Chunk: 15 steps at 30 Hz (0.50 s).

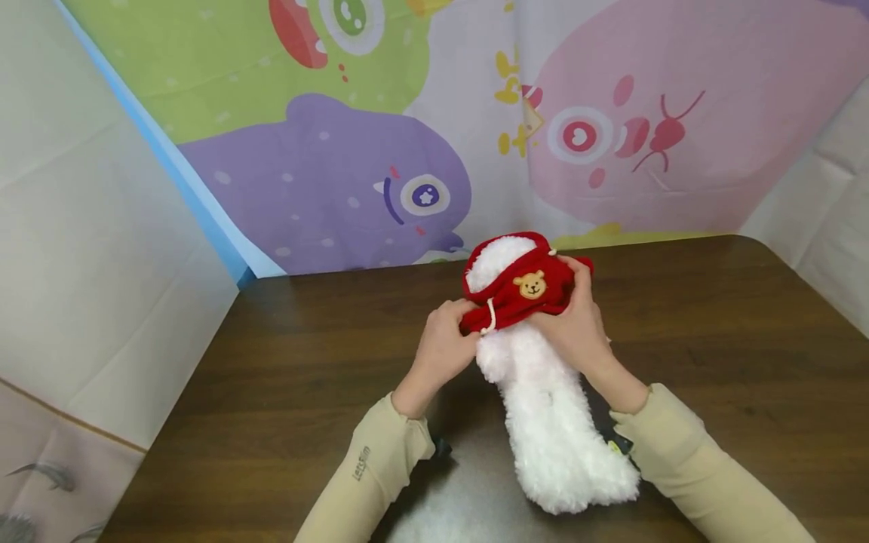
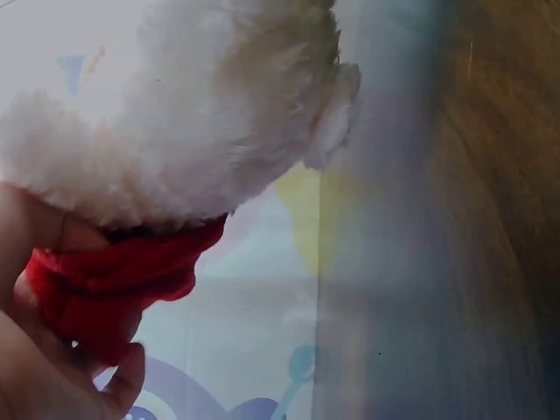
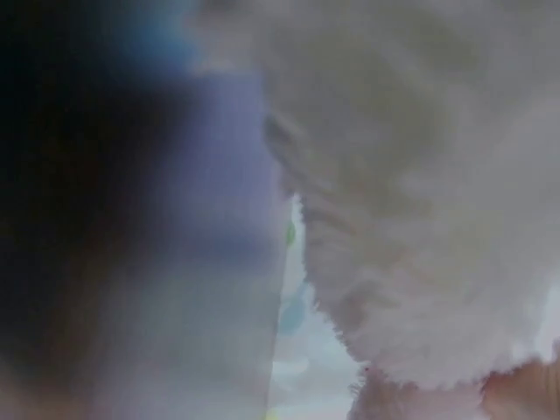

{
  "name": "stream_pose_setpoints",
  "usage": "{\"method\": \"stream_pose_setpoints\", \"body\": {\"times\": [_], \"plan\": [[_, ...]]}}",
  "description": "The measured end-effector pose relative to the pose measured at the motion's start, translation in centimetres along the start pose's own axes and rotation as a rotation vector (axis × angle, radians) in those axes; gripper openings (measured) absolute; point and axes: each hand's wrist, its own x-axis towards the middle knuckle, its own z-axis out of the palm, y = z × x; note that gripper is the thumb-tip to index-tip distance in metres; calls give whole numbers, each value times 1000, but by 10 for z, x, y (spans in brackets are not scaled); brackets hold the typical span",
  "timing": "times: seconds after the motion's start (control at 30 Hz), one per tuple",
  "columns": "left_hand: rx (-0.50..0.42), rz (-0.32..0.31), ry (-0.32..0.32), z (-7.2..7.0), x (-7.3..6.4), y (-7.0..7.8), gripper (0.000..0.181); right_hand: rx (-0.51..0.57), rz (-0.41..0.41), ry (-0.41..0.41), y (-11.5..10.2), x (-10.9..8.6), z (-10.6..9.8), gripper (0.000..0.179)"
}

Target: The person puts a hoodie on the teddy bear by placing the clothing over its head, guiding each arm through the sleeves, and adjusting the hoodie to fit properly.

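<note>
A white fluffy plush toy point(image 1: 550, 422) has its legs toward me and its upper part inside a small red plush-doll garment point(image 1: 505, 298). The garment bears a tan bear-face patch point(image 1: 532, 285) and white cords; white fur shows through its opening. My left hand point(image 1: 444, 343) pinches the garment's left end, and in the left wrist view its thumb and fingers point(image 2: 35, 367) hold the red cloth point(image 2: 114, 284) beside the fur. With fingers over the far edge and thumb below, my right hand point(image 1: 577, 324) grips the garment's right side. White fur point(image 3: 420, 219) fills much of the right wrist view.
Beneath everything is a dark brown wooden table point(image 1: 292, 377). Behind its far edge hangs a cartoon-printed cloth point(image 1: 326, 181), with pale panels point(image 1: 81, 188) at the sides. A small black object point(image 1: 441, 447) shows by the left cuff.
</note>
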Motion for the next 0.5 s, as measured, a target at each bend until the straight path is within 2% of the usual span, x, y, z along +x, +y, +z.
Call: {"method": "stream_pose_setpoints", "body": {"times": [0.07, 0.13, 0.27, 0.33, 0.4, 0.5], "plan": [[-16, 18, -57, 0, 1, 1, 19, -14, 3, 10, 0, 2, -3, 82], [-66, 7, -106, 0, 1, 2, 24, -31, 12, 22, 1, 3, -5, 83], [-292, -87, -183, 1, 0, 5, 34, -45, -4, 22, 1, 4, -7, 83], [-351, -145, -189, 3, -1, 4, 40, -47, -33, 3, 1, 4, -7, 83], [-329, -166, -177, 5, -1, 3, 49, -45, -70, -31, 1, 4, -6, 82], [-234, -187, -126, 9, -1, 0, 59, -51, -118, -94, 1, 5, -6, 82]]}}
